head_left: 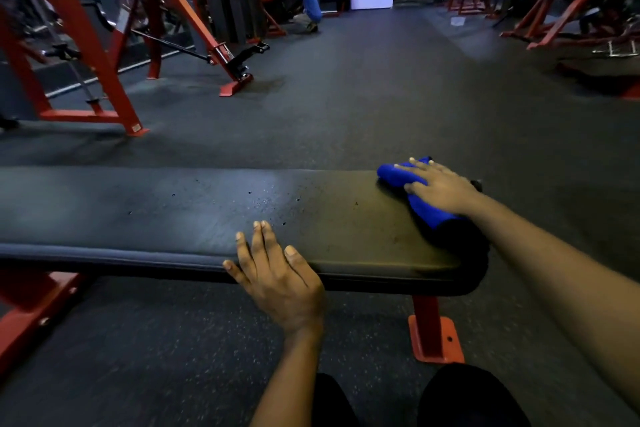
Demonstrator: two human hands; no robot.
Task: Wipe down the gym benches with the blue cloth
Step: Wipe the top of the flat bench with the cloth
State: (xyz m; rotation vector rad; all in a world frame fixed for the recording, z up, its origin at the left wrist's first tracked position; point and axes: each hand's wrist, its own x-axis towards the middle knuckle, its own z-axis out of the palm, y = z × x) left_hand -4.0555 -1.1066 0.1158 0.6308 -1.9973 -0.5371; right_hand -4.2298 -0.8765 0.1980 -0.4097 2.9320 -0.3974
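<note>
Black padded flat gym bench [173, 215] | crumpled blue cloth [415, 194] being pressed at its right end by right hand [440, 189], fingers spread | near edge being touched by left hand [277, 274], fingers straight, slightly apart.

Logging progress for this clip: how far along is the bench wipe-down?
Done: nothing clearly finished. In hand: the right hand presses the blue cloth on the right end of the bench, while the left hand rests on its near edge. Left: dark specks show mid-bench, and the whole stretch leftward looks unwiped.
</note>
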